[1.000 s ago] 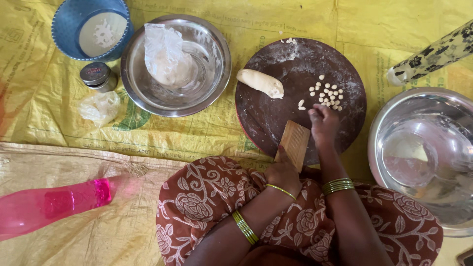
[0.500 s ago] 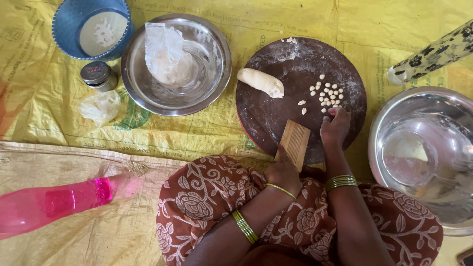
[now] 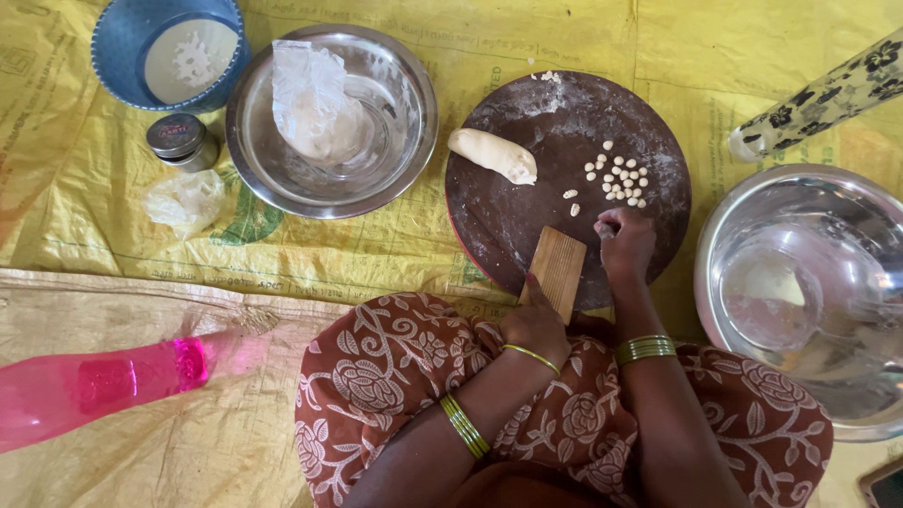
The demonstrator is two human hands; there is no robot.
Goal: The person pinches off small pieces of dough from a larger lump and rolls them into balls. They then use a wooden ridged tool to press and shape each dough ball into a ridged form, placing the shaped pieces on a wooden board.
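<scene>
— Shot from where?
— From a single head-worn camera, looking almost straight down over the lap onto the yellow mat (image 3: 527, 38).
— How near?
— At arm's length: round board (image 3: 527, 226) near centre, steel bowl (image 3: 800, 292) cropped at the right edge, pink bottle (image 3: 85, 386) cut at the left.

Home floor kitchen: steel bowls (image 3: 331, 122), round dough board (image 3: 499, 226) on yellow mats (image 3: 527, 38).
</scene>
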